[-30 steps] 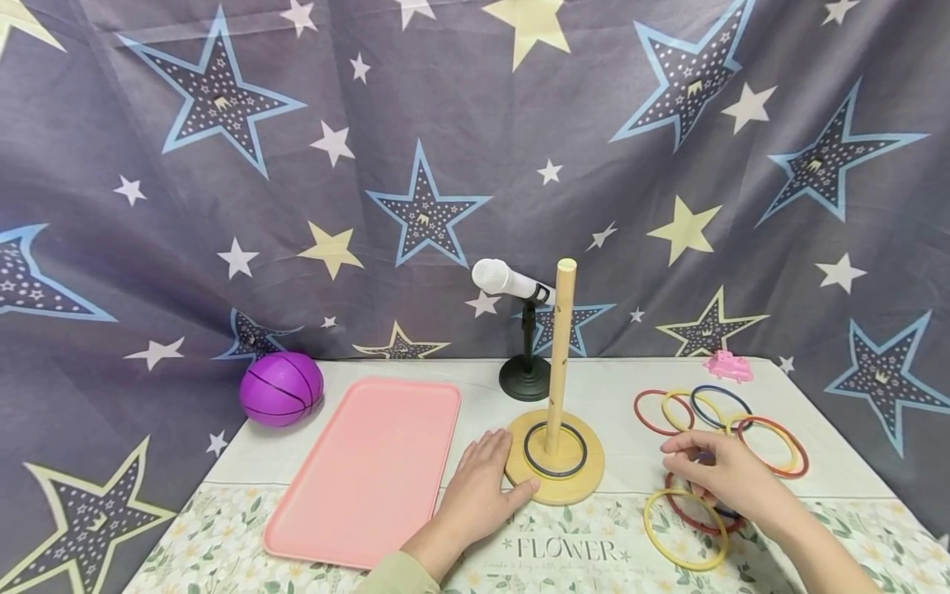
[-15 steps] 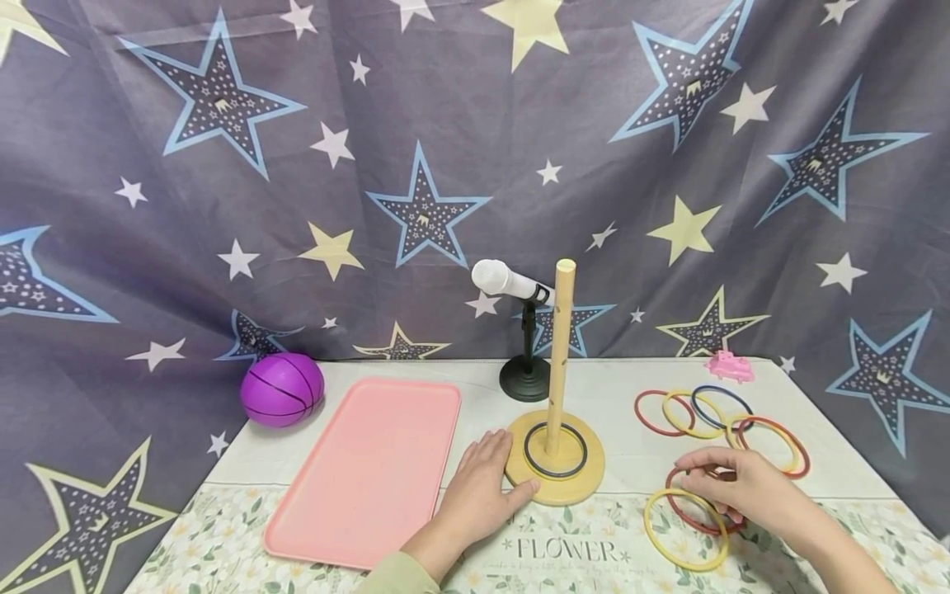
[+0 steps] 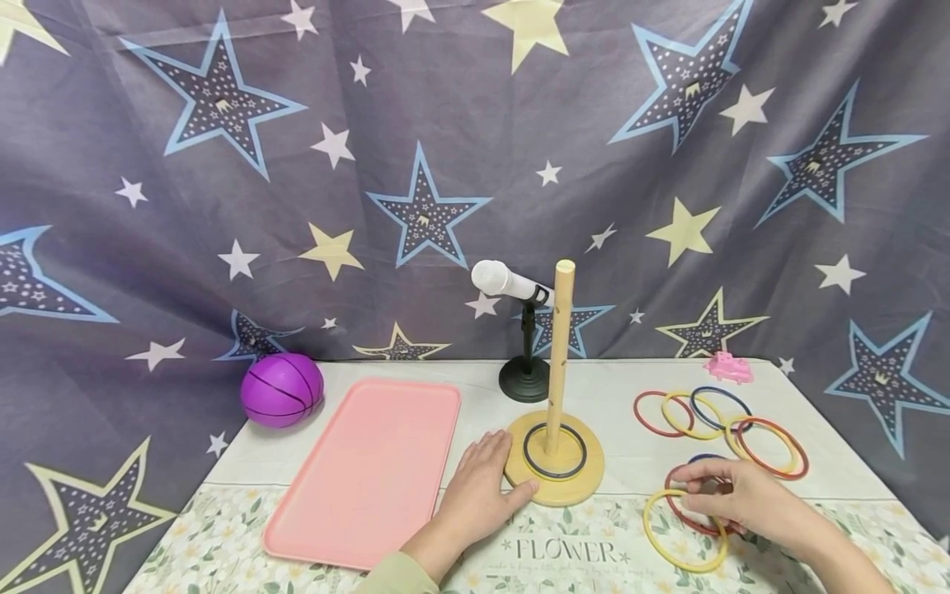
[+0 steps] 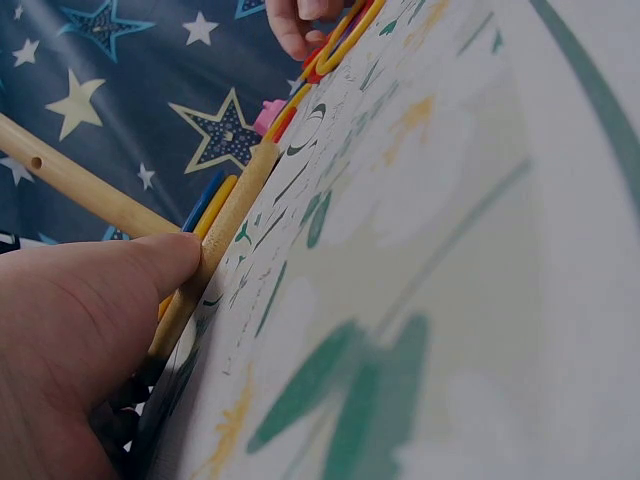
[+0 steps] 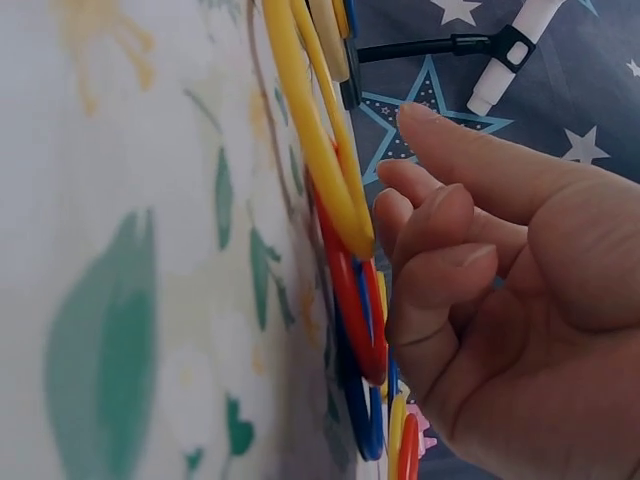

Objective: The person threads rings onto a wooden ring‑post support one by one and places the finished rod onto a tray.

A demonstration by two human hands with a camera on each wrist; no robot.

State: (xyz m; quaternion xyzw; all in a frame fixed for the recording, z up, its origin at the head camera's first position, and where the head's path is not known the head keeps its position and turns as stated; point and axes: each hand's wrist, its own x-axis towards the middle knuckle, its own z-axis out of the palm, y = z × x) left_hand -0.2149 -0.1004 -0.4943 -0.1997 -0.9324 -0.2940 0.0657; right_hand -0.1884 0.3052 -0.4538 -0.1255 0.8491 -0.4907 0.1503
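Note:
My left hand (image 3: 484,487) lies with fairly straight fingers against the round wooden base (image 3: 586,487) of an upright wooden peg (image 3: 560,355). The thumb touches the base's rim in the left wrist view. Around the peg's foot lies a blue ring (image 3: 583,462); a yellow ring (image 4: 215,207) shows beneath it. My right hand (image 3: 757,499) hovers over a small pile of rings, fingers loosely bent and nothing visible in them. In that pile, a yellow ring (image 3: 647,528) overlaps a red ring (image 5: 340,275) and a blue ring (image 5: 357,390). Whether a fingertip touches a ring, I cannot tell.
Behind the right hand lie several more rings, including a red ring (image 3: 635,404) and a blue ring (image 3: 723,388). A pink toy (image 3: 729,366) sits at the back. A pink tray (image 3: 371,470), purple ball (image 3: 282,390) and white microphone (image 3: 500,279) on a stand surround the peg's left side.
My right hand has come down and slightly to the right over the near pile of rings. My left hand and the peg stay where they were.

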